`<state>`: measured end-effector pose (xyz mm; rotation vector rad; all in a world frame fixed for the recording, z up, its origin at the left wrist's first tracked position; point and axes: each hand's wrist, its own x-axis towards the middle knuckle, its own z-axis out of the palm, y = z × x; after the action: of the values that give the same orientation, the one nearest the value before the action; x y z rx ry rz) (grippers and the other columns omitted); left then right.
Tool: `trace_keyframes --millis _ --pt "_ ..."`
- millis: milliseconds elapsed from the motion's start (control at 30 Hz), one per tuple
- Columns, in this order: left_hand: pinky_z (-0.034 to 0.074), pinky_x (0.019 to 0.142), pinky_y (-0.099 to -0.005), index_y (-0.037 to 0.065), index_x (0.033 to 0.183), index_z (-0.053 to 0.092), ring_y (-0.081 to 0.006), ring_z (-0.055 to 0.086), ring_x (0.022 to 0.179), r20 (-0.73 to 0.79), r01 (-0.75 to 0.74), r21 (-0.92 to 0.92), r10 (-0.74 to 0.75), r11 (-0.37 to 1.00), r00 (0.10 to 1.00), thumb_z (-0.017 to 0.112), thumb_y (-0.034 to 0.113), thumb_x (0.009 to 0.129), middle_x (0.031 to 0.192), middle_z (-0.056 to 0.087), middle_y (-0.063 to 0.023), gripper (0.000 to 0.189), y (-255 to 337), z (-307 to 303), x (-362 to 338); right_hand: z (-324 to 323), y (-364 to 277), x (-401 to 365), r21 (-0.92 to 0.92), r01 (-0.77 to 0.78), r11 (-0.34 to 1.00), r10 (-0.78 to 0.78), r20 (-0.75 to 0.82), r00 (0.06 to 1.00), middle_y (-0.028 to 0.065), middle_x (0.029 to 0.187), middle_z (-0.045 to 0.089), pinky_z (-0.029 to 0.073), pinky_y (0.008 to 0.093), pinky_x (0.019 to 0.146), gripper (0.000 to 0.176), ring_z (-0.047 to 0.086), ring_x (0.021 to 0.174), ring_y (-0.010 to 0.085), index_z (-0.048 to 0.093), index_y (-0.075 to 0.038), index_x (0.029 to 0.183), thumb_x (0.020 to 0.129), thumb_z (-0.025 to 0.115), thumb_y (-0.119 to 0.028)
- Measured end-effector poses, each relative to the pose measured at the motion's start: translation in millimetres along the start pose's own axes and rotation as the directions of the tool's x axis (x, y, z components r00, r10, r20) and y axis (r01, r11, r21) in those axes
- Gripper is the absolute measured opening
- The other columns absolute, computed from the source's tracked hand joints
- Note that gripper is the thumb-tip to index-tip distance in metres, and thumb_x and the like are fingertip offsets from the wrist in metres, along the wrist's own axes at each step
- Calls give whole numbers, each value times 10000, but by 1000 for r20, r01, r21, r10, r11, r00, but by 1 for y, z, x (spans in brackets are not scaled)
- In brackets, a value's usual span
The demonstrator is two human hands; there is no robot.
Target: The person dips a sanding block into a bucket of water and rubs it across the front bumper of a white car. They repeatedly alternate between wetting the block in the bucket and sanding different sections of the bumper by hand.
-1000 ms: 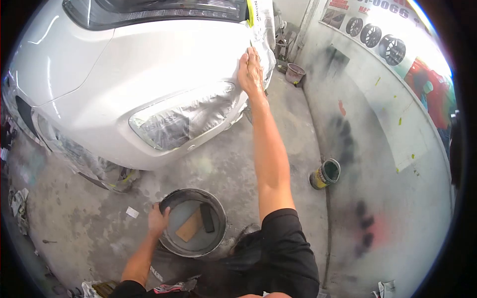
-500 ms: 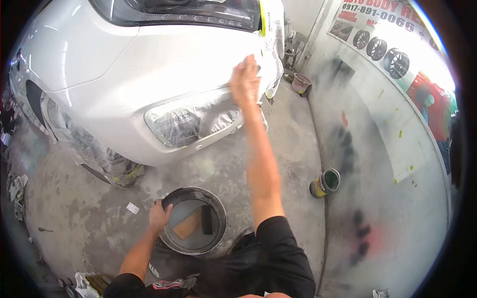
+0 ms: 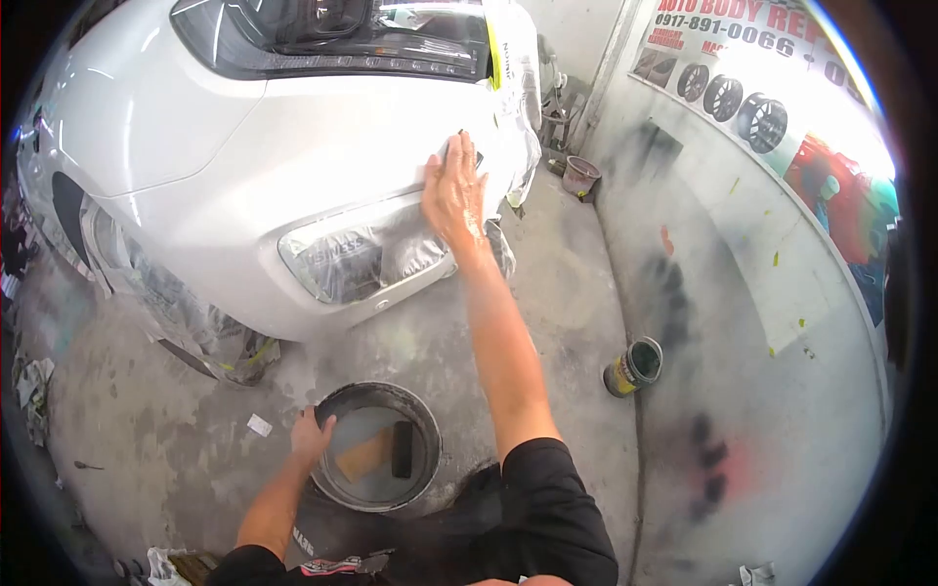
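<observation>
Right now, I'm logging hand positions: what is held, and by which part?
The left hand holds the round dark tub by its left rim. The right hand is at the white car bumper; whether it holds anything is unclear.

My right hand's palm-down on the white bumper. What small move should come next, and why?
I'd probably slide the right hand slightly up toward the headlight: it lies close to the masked opening, and bare white bumper separates it from the headlight.

an open can (image 3: 633,367) and small pot (image 3: 580,177) sit beside the wall (image 3: 723,322) bearing an auto body banner (image 3: 728,54); a paper scrap (image 3: 259,425) lies apart.
</observation>
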<state>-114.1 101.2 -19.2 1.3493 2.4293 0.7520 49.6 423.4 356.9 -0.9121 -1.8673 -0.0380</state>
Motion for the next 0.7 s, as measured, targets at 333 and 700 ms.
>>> trace_keyframes --millis 333,700 --pt "489 864 -533 -38 1230 527 -494 598 1026 41 27 -44 -25 999 999 663 444 888 1103 608 -321 606 12 -12 -4 12 36 18 10 -49 999 49 -41 998 217 1500 387 253 704 1070 502 365 1393 403 396 22 1398 1029 387 -318" --pt "504 848 -531 -57 1222 507 -482 628 958 49 54 9 -54 999 997 613 521 905 1006 638 -315 668 11 -14 -8 19 -98 -46 50 204 978 -194 -157 968 321 1513 311 202 676 1123 639 262 1441 464 295 154 1440 965 491 -225"
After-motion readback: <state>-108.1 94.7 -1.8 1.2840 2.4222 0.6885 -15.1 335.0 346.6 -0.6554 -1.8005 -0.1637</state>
